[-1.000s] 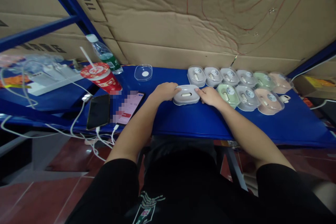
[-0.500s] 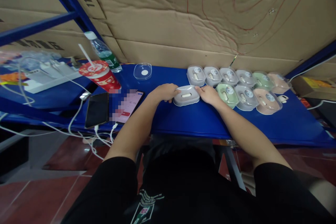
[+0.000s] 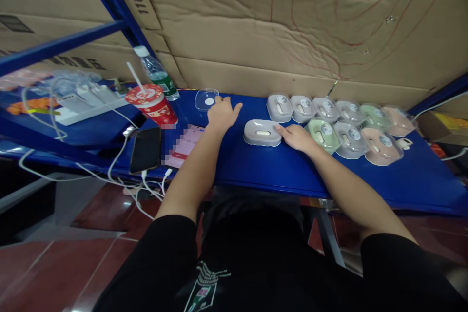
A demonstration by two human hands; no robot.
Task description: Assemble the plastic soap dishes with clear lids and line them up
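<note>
A grey oval plastic box (image 3: 252, 136) with a small white piece in its middle stands uncovered on the blue table. My right hand (image 3: 295, 137) grips its right end, thumb on the rim. Up and to the left, my left hand (image 3: 223, 113) reaches with fingers spread to the edge of a clear plastic lid (image 3: 202, 101) bearing a round white sticker. Whether the fingertips touch the lid I cannot tell. To the right sit two rows of similar boxes under clear lids with round stickers, among them a green box (image 3: 321, 139) and a pink box (image 3: 380, 148).
At the left stand a red paper cup (image 3: 157, 109) with a straw and a water bottle (image 3: 164, 80). Two phones, one a dark phone (image 3: 145, 151), lie near the front edge with white cables. A cardboard panel (image 3: 234, 24) closes off the back.
My left hand has let go of the grey box and moved up and left to the clear lid, its fingers opening. The right hand stays on the box. The view has shifted slightly.
</note>
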